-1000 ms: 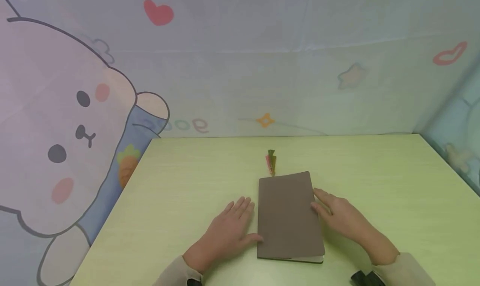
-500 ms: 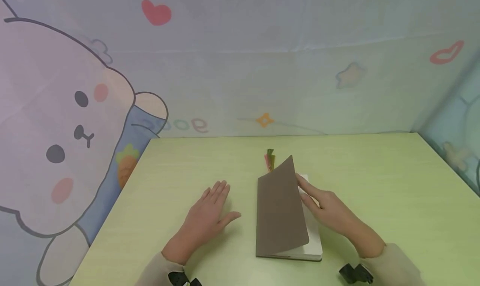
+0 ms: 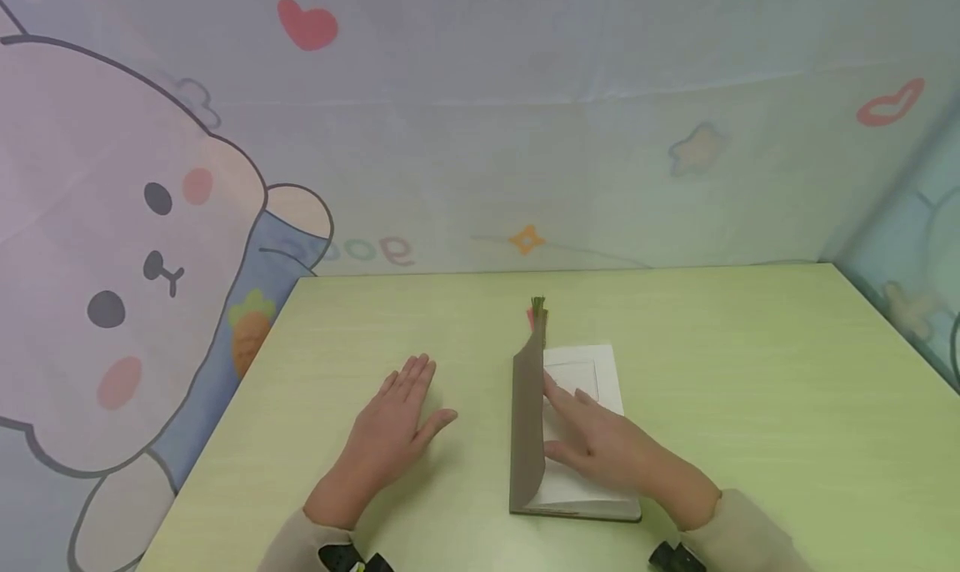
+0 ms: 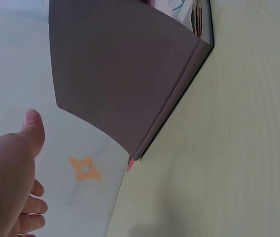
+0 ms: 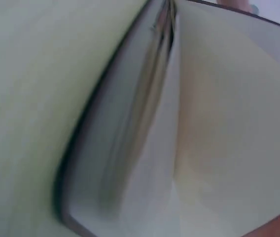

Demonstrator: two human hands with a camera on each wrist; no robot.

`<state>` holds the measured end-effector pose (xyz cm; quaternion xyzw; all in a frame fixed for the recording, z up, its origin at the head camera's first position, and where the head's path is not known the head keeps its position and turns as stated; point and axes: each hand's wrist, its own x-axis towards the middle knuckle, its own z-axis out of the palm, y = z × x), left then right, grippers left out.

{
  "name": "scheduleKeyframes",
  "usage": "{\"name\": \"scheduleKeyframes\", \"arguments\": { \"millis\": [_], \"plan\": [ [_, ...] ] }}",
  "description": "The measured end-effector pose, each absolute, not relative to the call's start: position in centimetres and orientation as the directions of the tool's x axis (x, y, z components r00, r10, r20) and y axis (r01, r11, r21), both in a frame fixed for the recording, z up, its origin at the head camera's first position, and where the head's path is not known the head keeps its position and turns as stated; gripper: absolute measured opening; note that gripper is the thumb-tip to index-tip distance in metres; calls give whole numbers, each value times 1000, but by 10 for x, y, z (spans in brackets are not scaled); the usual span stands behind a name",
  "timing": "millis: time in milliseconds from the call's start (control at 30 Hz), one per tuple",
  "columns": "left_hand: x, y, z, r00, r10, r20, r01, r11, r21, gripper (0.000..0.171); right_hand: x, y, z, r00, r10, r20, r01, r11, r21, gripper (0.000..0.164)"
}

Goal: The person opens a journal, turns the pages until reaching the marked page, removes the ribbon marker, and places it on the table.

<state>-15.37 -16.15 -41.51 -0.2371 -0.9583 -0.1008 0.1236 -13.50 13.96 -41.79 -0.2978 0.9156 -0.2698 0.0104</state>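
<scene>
A notebook with a brown cover [image 3: 528,430] lies on the table, its front cover standing nearly upright along the spine at the left. White pages [image 3: 596,362] show beneath, with a thin printed frame on the top one. My right hand [image 3: 611,451] reaches over the pages, its extended fingers against the inner side of the cover. To the left of the notebook, my left hand [image 3: 386,434] hovers with fingers straight and thumb spread, touching nothing. The left wrist view shows the cover's outer face [image 4: 115,64] beyond the thumb. Curving paper [image 5: 233,128] fills much of the right wrist view.
Pink and green tassels [image 3: 537,309] stick out beyond the notebook's top edge, partly behind the raised cover. The pale table [image 3: 720,330] ends at a cartoon-printed cloth backdrop [image 3: 480,163]. Dark straps [image 3: 675,557] sit at both wrists.
The front cover has swung up from closed to nearly upright, and my right hand has moved left with it. My left hand has drawn away leftward from the notebook's edge.
</scene>
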Motion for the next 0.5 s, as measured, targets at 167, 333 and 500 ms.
{"name": "scheduleKeyframes", "arguments": {
  "millis": [167,333,500],
  "plan": [
    [-155,-168,-414,-865,412,288,467,870,160,70,-129,125,-425,-753,-635,171,-657,712,-247,88],
    [-156,-175,-414,-869,402,288,460,871,171,67,-120,113,-429,-680,-706,198,-730,678,-86,86],
    [-157,-178,-412,-848,408,338,487,851,195,69,-118,108,-431,-678,-719,151,-733,676,-71,83]
  ]
}}
